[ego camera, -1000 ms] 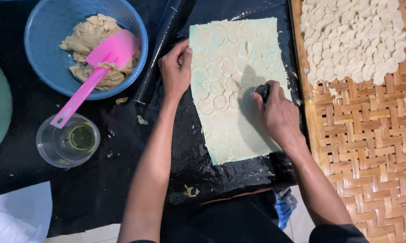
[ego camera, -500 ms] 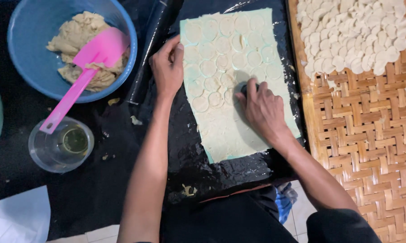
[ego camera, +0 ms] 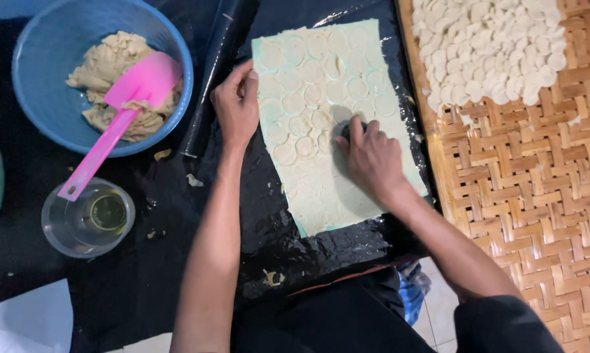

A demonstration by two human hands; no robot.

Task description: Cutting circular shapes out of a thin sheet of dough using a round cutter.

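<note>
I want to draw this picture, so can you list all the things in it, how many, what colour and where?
dough sheet: one, pale cream, marked with round cuts, on the black plastic in the middle
cutter: one, dark, mostly hidden under the right hand
black plastic: one sheet, shiny, covering the work surface
roller: one, black, left of the dough sheet
bowl: one, blue, top left, holding dough scraps
spatula: one, pink, leaning in the bowl
cup: one, clear, below the bowl
dough rounds: many, whitish, piled top right
woven tray: one, tan, right side
left hand: on the sheet's left edge
right hand: pressing the cutter
</note>
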